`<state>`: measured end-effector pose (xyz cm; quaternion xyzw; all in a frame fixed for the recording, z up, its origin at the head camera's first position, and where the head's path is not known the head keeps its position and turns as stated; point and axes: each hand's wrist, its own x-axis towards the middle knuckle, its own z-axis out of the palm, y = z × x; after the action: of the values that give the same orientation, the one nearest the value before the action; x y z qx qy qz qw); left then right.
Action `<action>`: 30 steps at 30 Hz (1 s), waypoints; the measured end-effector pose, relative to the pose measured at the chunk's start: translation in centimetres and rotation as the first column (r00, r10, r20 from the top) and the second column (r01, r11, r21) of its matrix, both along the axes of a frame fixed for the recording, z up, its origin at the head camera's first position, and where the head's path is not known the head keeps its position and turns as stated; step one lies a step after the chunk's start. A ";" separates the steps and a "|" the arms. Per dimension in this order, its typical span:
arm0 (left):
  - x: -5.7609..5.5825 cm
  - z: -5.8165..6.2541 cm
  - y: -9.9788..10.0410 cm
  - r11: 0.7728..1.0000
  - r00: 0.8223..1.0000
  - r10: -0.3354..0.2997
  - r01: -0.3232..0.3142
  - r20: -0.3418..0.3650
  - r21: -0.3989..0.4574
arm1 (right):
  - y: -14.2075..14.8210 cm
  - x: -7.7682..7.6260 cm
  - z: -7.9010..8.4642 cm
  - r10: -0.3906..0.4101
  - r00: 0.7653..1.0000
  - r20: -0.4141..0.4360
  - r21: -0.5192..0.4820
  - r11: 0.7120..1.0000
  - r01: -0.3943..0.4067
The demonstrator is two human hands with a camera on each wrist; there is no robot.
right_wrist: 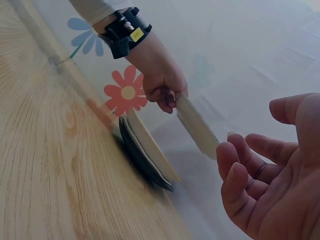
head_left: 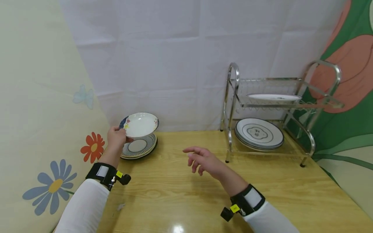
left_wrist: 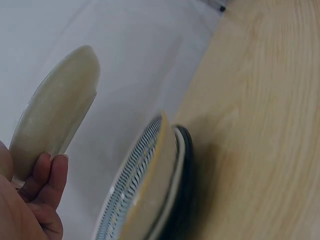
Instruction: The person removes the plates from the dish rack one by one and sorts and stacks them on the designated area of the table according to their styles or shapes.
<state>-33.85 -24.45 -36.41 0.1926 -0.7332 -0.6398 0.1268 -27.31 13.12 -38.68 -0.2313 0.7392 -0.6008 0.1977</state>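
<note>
Held plate [head_left: 141,125] hides far part of plate stack [head_left: 138,146] in head view — left wrist view crops stack's bottom. Right hand [right_wrist: 287,187] — cut off in right wrist view.

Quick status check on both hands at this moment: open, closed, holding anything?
Left hand: closed, holding a flowered plate above the stacked plates.
Right hand: open, holding nothing, over the table.

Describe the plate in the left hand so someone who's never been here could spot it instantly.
Start at the table, at its back left, where a stack of plates sits. Just above it, the left hand holds the plate. Red and yellow flowers on white, with dark blue at the rim, set it apart from the stack's dark-striped top plate.
</note>
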 end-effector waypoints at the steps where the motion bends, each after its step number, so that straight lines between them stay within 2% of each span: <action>1: 0.0 -0.3 -0.3 1.000 1.000 0.000 0.001 0.020 -0.011 | 0.0 0.0 0.0 0.002 1.000 0.000 0.000 1.000 -0.002; 6: -0.2 -1.9 -1.3 0.999 0.995 0.034 -0.031 0.092 -0.036 | -0.1 0.1 -0.2 0.008 1.000 -0.007 0.002 1.000 -0.008; 11: -0.1 -2.8 -1.8 0.996 0.991 0.058 -0.049 0.118 -0.080 | -0.6 0.5 -0.6 0.018 1.000 -0.001 0.005 1.000 -0.018; 18: 0.4 -3.6 -2.4 0.988 0.986 0.061 -0.038 0.155 -0.148 | -1.9 1.1 -1.4 0.078 0.997 0.019 0.031 0.996 -0.079; 24: 0.5 -4.0 -2.6 0.987 0.987 0.066 -0.043 0.148 -0.153 | -2.3 1.2 -1.6 0.093 0.996 0.012 0.052 0.994 -0.094; 30: 0.4 -4.0 -2.5 0.980 0.987 0.062 -0.032 0.148 -0.198 | -2.3 1.3 -1.5 0.096 0.995 0.007 0.054 0.994 -0.096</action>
<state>-33.48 -26.99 -40.39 0.2450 -0.7950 -0.5452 0.1033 -26.04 10.80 -40.23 -0.2599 0.7428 -0.5709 0.2342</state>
